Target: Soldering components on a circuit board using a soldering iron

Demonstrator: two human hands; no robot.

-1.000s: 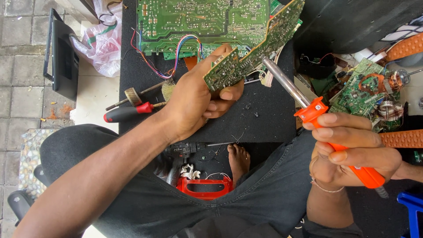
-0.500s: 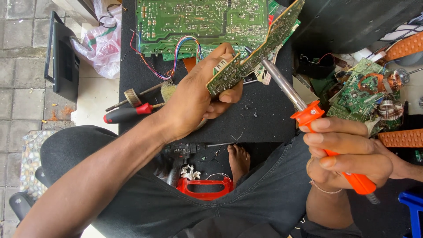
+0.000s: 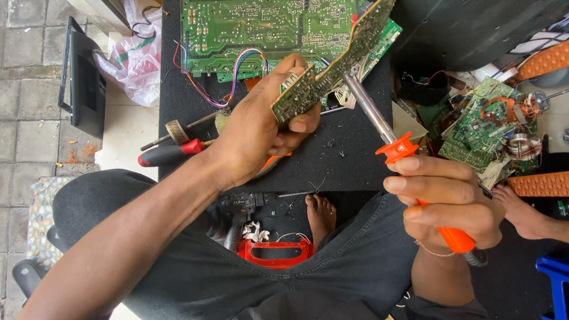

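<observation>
From the head camera I see my left hand (image 3: pixel 261 133) clamped around one end of a narrow circuit board (image 3: pixel 335 59), held tilted above the black bench (image 3: pixel 355 160). My right hand (image 3: pixel 450 198) grips the orange handle of a soldering iron (image 3: pixel 391 139) — its metal tip touches the narrow circuit board near the middle. Beyond that board lies a large green circuit board (image 3: pixel 261 29) with coloured wires. Left of the board-holding hand rests a red-handled screwdriver (image 3: pixel 169 154). Right of the iron sits a heap of scrap boards (image 3: pixel 486 130).
</observation>
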